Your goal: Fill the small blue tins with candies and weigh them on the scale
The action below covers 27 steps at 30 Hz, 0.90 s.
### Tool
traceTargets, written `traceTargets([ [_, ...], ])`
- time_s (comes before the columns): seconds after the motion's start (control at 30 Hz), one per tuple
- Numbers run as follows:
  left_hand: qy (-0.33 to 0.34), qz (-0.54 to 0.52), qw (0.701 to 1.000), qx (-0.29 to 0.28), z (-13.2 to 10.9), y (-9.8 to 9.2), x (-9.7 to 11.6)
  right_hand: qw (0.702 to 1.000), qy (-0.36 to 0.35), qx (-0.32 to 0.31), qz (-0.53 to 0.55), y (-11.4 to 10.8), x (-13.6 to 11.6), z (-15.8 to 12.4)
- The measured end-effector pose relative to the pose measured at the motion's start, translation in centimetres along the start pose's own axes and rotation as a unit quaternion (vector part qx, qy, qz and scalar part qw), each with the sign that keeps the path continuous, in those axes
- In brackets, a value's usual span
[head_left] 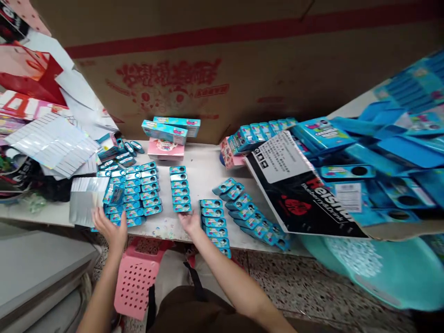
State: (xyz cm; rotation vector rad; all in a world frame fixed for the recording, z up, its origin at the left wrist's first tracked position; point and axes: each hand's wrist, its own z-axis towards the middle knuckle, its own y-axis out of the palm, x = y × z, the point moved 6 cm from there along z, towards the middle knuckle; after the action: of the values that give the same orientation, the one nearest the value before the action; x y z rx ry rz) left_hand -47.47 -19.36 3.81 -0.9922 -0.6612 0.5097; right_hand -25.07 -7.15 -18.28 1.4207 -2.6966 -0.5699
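Several small blue boxes form a short column (180,190) on the white table. At its near end my right hand (189,221) touches the lowest box, palm partly up, its fingertips hidden under the box. My left hand (110,226) has its fingers spread at the near edge of a block of blue boxes (132,196), beside a stack of silvery sheets (85,199); it holds nothing that I can make out. To the right of my right hand stand another column of blue boxes (214,223) and a slanting double row (255,215).
A large cardboard box (243,69) walls off the back. On the right, an open black-and-white carton (291,194) holds many blue boxes, above a turquoise basin (398,277). Pink boxes (166,149) stand behind the columns. A pink stool (137,280) is below the table's edge.
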Motion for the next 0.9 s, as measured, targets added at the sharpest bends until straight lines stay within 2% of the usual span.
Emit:
traceTargets([
  [0.1,-0.036,0.035,0.999,-0.003,5.8,0.8,-2.3,0.999,-0.029,-0.003,-0.032,1.5,-2.1,0.2],
  [0.13,-0.035,0.043,0.998,-0.022,7.3,1.5,-2.7,0.998,-0.036,-0.004,-0.043,1.7,-2.6,0.1],
  [0.2,-0.014,0.059,0.994,-0.094,9.4,3.3,-2.8,0.997,-0.041,-0.007,-0.058,1.8,-3.2,-0.3],
  [0.3,-0.004,0.092,0.97,-0.226,10.3,6.0,-3.0,0.995,-0.049,-0.023,-0.079,1.1,-3.4,-1.8],
  [0.4,-0.035,0.116,0.955,-0.272,10.1,6.9,-3.4,0.978,-0.102,-0.083,-0.162,0.0,-3.2,-4.2],
  [0.5,-0.031,0.135,0.954,-0.267,10.3,7.1,-3.5,0.938,-0.186,-0.136,-0.26,-1.6,-2.9,-7.1],
  [0.6,-0.013,0.159,0.95,-0.269,11.1,7.3,-3.4,0.897,-0.263,-0.154,-0.32,-3.5,-3.2,-9.7],
  [0.7,-0.015,0.182,0.943,-0.279,11.9,7.1,-3.7,0.871,-0.316,-0.134,-0.352,-5.5,-4.6,-11.7],
  [0.77,-0.006,0.168,0.95,-0.262,12.4,6.4,-3.4,0.856,-0.348,-0.105,-0.368,-6.9,-6.0,-12.8],
  [0.83,0.033,0.123,0.967,-0.219,13.0,5.6,-1.9,0.844,-0.371,-0.077,-0.38,-8.0,-7.5,-13.5],
  [0.9,0.098,0.07,0.979,-0.167,14.0,5.1,1.3,0.841,-0.384,-0.051,-0.378,-8.9,-8.9,-13.9],
])
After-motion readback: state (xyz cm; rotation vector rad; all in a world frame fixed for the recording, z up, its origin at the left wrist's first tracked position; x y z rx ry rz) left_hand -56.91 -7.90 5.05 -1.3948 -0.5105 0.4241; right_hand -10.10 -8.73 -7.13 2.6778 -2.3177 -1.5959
